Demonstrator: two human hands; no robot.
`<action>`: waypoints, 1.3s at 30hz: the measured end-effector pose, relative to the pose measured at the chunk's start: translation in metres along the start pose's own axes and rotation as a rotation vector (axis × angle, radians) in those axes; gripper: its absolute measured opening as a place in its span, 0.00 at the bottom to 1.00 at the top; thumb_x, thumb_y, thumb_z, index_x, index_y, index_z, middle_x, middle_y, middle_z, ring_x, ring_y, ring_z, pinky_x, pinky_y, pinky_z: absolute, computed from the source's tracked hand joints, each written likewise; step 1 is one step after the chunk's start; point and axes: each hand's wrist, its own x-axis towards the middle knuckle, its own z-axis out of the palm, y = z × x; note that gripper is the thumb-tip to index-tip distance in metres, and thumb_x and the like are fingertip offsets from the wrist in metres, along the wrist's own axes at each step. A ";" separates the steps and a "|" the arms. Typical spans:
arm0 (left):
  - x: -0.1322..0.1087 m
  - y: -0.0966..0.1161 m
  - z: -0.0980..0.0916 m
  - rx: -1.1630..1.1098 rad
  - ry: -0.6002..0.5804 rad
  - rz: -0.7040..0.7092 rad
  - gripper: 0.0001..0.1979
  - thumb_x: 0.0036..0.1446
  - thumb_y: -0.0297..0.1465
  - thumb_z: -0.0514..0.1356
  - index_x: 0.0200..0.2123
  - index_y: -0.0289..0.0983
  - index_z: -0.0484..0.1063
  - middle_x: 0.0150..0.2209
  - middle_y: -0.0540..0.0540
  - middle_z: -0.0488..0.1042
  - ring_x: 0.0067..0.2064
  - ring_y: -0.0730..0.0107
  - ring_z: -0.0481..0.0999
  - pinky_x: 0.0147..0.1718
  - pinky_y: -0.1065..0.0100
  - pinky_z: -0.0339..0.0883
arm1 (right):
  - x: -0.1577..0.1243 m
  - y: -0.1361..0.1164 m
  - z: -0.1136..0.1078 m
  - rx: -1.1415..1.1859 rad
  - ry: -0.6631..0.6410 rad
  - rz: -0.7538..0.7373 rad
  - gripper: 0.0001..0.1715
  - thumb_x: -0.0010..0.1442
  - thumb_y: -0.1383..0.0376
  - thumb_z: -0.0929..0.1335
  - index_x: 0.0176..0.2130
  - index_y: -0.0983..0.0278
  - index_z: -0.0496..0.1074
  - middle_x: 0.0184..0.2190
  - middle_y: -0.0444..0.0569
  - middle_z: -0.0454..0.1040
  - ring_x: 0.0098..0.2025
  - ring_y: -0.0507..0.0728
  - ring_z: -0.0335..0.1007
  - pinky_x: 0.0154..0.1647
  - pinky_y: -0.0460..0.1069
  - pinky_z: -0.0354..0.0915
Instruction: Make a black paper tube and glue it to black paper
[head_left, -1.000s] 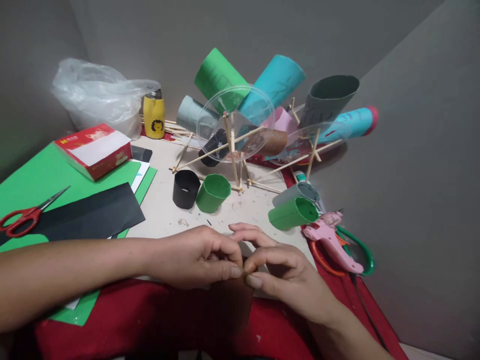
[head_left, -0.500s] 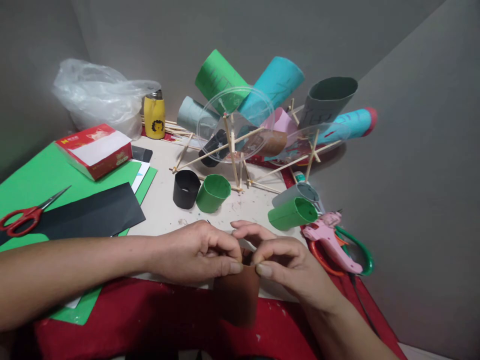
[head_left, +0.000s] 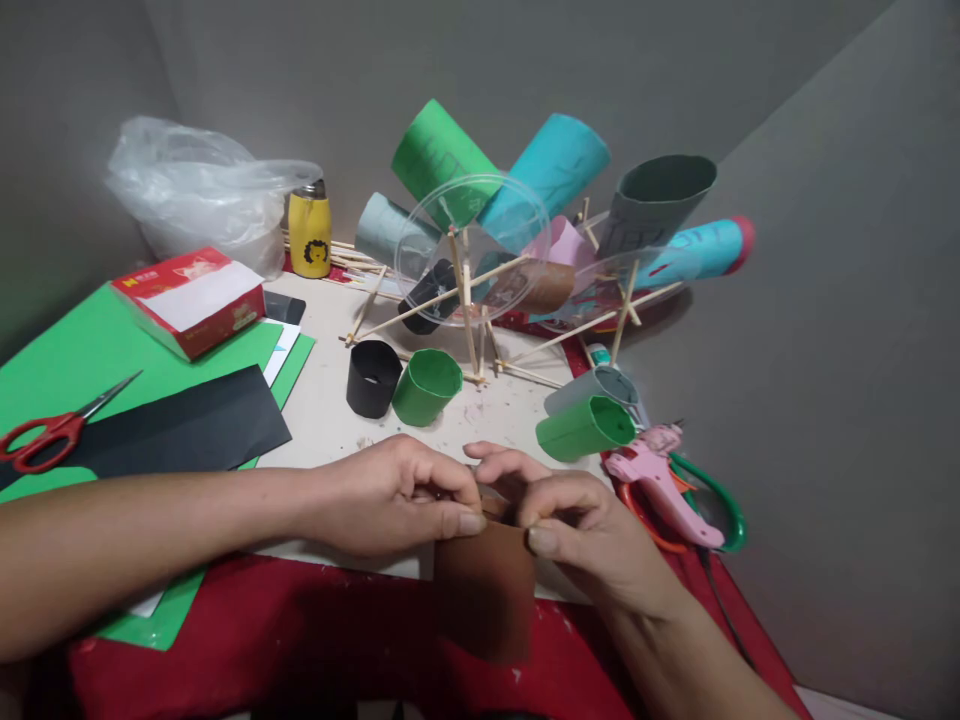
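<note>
Both my hands pinch the top edge of a brown paper piece curled into a short tube above the red cloth at the table's front. My left hand grips the left side of that edge with thumb and fingers closed. My right hand holds the right side, thumb in front and fingers curled behind. The tube's inside is hidden.
Behind the hands stand a black paper ring and green ring, a stick frame with coloured paper tubes, a green tube, a pink glue gun. Left: red scissors, black sheet, red box, plastic bag, yellow bottle.
The brown paper has come further into view and spread wider between the hands; my right hand has shifted slightly to the right and my left hand slightly up.
</note>
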 end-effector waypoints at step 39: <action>-0.002 0.002 0.000 0.106 -0.003 0.057 0.09 0.60 0.26 0.56 0.26 0.33 0.65 0.22 0.55 0.59 0.25 0.79 0.56 0.25 0.77 0.53 | -0.001 -0.001 0.002 -0.107 0.015 0.011 0.06 0.58 0.59 0.74 0.29 0.56 0.81 0.46 0.49 0.80 0.61 0.64 0.65 0.64 0.64 0.57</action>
